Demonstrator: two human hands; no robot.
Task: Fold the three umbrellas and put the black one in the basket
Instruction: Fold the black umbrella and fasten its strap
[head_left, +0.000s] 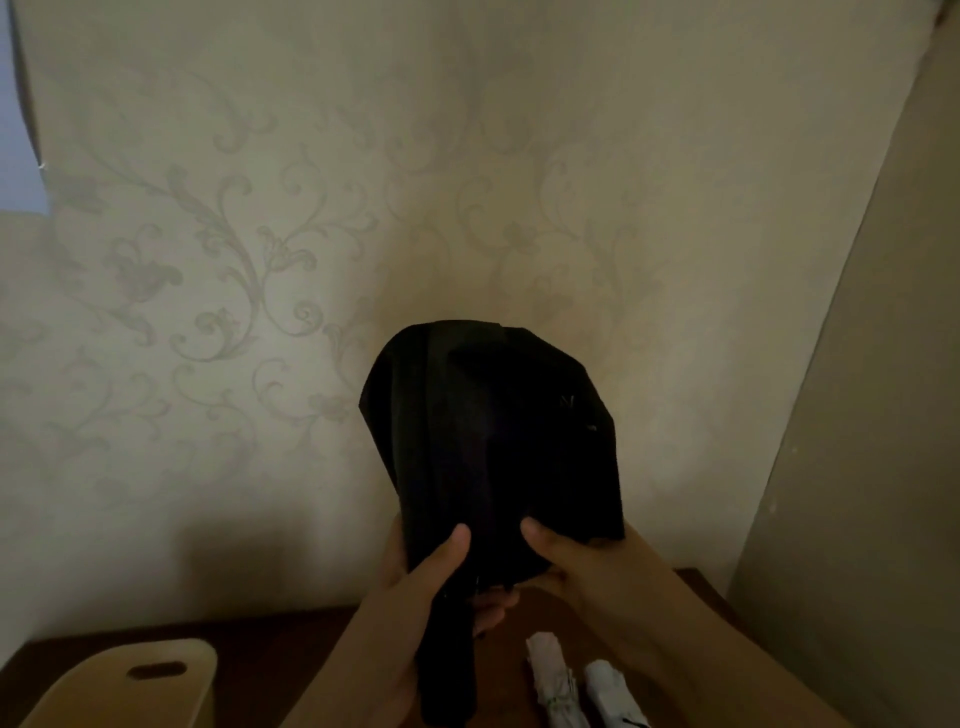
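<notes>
Two hands hold the black umbrella (488, 441) up in front of a wall papered with pale floral scrolls (249, 249). The left hand (410, 587) grips the bunched lower part of the canopy, its thumb laid across the dark cloth and its other fingers wrapped behind, out of sight. The right hand (576, 566) pinches the cloth from the other side, thumb pressed on the front, fingers curled under the bundle. The thumbs sit near each other, apart by a strip of fabric. The canopy above them is loose and puffed into a rounded mass, with folds running down its left side; it is not wound tight. A dark strip, either the umbrella's handle or a hanging piece of cloth, drops below the left hand toward the bottom edge of the view; the dim light does not let it be told which.

Below lies a dark brown wooden worktop (291, 639). On it, under the right forearm, two folded light-coloured umbrellas lie side by side: a pinkish-white one (553, 680) and, just right of it, a white one (613, 691) with a dark mark near its lower end. At the lower left stands a pale beige basket (156, 675) with an oval handle slot in its wall, well apart from the hands.
</notes>
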